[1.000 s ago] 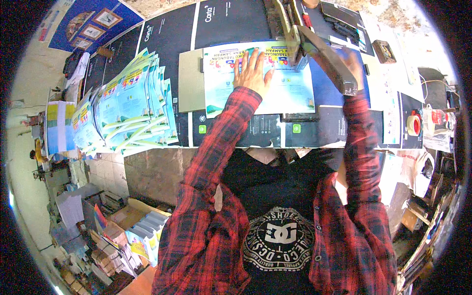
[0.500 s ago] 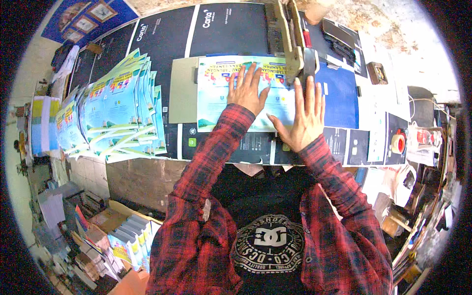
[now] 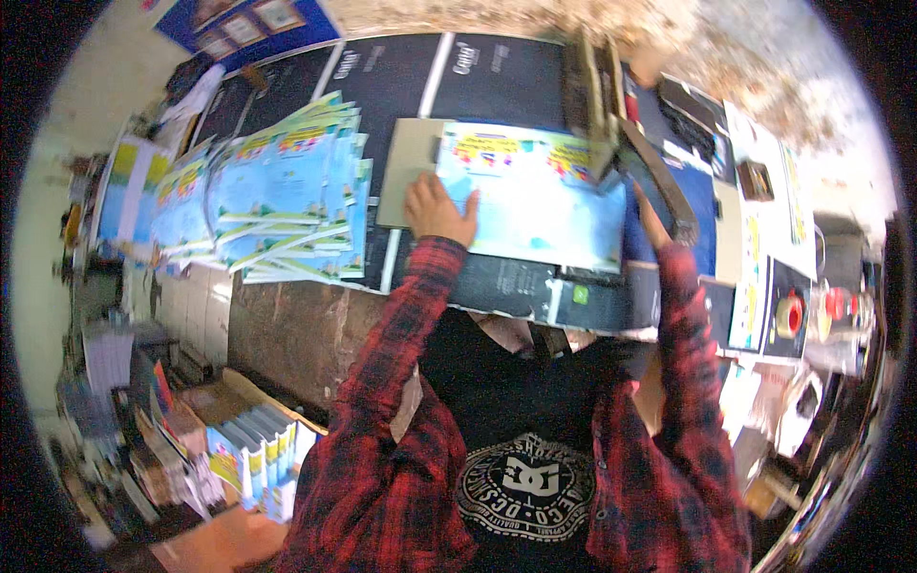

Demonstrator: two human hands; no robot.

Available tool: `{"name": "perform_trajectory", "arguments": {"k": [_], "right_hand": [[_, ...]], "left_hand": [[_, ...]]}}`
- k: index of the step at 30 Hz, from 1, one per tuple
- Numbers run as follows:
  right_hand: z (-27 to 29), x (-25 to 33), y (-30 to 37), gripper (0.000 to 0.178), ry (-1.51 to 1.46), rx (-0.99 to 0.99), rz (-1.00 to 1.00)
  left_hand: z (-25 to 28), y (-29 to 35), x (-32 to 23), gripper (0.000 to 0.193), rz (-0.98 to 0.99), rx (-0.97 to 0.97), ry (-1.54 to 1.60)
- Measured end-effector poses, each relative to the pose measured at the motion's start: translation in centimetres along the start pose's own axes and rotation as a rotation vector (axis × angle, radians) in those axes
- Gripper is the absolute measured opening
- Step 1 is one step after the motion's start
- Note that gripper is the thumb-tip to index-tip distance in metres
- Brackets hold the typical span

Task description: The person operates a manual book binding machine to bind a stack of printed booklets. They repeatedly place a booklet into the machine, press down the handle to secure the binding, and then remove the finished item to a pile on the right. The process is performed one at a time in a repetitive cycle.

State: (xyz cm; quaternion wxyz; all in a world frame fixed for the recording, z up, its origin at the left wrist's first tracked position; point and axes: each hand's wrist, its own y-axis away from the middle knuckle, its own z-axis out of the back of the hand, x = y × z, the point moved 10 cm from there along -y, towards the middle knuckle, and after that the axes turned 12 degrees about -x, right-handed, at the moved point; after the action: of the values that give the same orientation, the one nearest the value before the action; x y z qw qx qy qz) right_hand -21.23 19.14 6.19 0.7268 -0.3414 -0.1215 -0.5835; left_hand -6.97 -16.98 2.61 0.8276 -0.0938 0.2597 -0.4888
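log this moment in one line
left hand: at sheet, left edge | right hand: by lever, partly hidden | sheet pile: fanned, on left

A long-sleeved red-and-black plaid cloth shirt [image 3: 373,487] hung open over a black T-shirt [image 3: 511,401]. A round white printed emblem [image 3: 527,484], ringed with lettering, marked the T-shirt's front. Dark bands crossed the red on both long checked sleeves [image 3: 382,353].
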Motion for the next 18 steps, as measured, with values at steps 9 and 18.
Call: {"name": "perform_trajectory", "arguments": {"k": [9, 18], "right_hand": [[1.7, 0.8, 11.5, 0.069, -0.418, 0.003, -0.314], [9.0, -9.8, 16.7, 0.063, -0.349, -0.063, -0.369]], "left_hand": [[1.1, -3.5, 8.6, 0.047, 0.544, 0.277, 0.853], [30.9, -19.2, 33.0, 0.043, 0.282, -0.725, -0.141]]}}
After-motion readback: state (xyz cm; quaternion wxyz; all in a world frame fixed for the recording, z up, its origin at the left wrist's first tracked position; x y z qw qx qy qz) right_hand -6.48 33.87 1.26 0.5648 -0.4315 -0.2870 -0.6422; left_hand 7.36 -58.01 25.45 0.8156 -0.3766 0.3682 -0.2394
